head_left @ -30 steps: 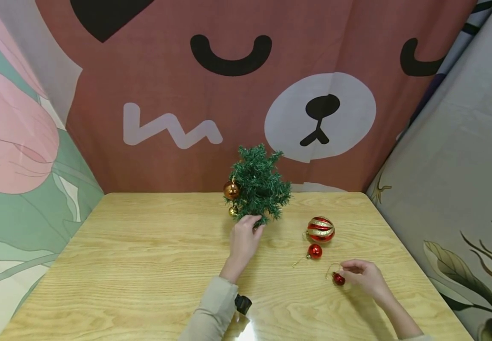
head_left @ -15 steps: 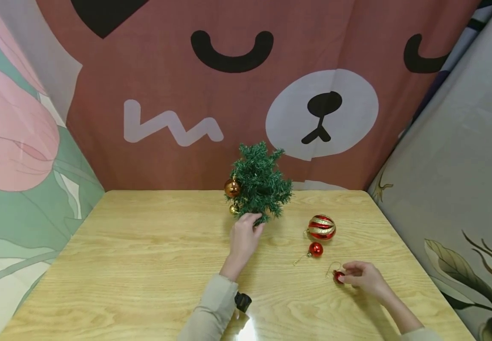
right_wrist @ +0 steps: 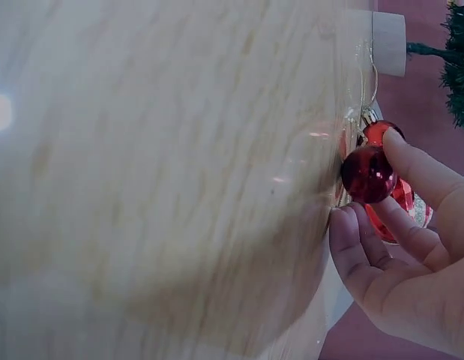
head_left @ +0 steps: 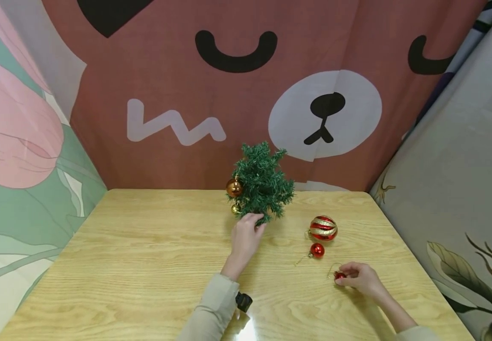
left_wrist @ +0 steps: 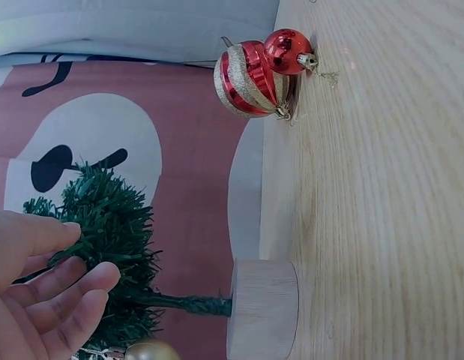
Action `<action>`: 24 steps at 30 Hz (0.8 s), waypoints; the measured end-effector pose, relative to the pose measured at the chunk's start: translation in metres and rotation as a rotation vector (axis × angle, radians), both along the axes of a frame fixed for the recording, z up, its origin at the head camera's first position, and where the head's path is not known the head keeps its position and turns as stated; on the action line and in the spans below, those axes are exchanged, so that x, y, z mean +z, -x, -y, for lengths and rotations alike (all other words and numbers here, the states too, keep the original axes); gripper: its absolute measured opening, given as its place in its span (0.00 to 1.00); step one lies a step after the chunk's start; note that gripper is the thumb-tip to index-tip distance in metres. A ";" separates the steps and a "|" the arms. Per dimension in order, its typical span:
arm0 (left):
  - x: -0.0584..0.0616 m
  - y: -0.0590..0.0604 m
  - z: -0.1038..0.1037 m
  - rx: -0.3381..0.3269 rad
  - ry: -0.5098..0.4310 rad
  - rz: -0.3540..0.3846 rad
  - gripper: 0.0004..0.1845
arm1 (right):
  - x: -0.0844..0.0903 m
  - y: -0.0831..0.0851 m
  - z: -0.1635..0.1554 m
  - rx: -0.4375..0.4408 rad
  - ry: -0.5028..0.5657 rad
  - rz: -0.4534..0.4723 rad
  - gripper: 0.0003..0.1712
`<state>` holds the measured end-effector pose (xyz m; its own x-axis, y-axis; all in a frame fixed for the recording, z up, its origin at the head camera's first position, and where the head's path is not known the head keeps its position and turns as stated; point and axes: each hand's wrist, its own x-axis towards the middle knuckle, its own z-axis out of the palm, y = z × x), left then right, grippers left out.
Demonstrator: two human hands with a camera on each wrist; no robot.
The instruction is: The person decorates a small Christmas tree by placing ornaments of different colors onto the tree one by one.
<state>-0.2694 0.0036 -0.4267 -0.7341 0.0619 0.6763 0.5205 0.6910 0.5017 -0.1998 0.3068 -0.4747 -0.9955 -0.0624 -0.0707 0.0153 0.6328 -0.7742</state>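
- Two hands at work on a wooden table (head_left: 143,265), backed by a bear-face cloth (head_left: 271,94) at 12 o'clock.
- Standing at the table's 12 o'clock edge on a round wooden base (left_wrist: 263,307): a miniature Christmas tree (head_left: 263,182), upright, already hung with a large gold bauble (head_left: 234,187) and a smaller gold bauble (head_left: 235,208) on its 9 o'clock side.
- Resting against the tree's lowest branches: left hand (head_left: 246,237), fingers loosely bent about the foliage, seemingly steadying it; whether gripping a branch or merely touching, cannot tell.
- Lying loose at 4 o'clock from the tree: a striped red-and-gold bauble (head_left: 323,228), and just beside it at 6 o'clock a plain red bauble (head_left: 316,250) with a gold hanging loop.
- Nearest the body, at 5 o'clock from the tree: right hand (head_left: 363,278), thumb and fingertips pinching a small red bauble (right_wrist: 368,174), its thin gold loop (head_left: 330,269) trailing toward 10 o'clock; ball low, at or just off the table surface.
- Judged step: picking up the next ornament, with hanging not yet begun.
- Called for next: lifting the small ball clear, shifting the pinch to the loop so that it hangs open, then carrying it toward 11 o'clock to a free branch tip while keeping the tree braced.
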 end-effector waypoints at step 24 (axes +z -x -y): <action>0.001 0.000 0.000 0.007 0.014 0.014 0.11 | 0.006 -0.002 0.011 -0.003 0.073 0.016 0.20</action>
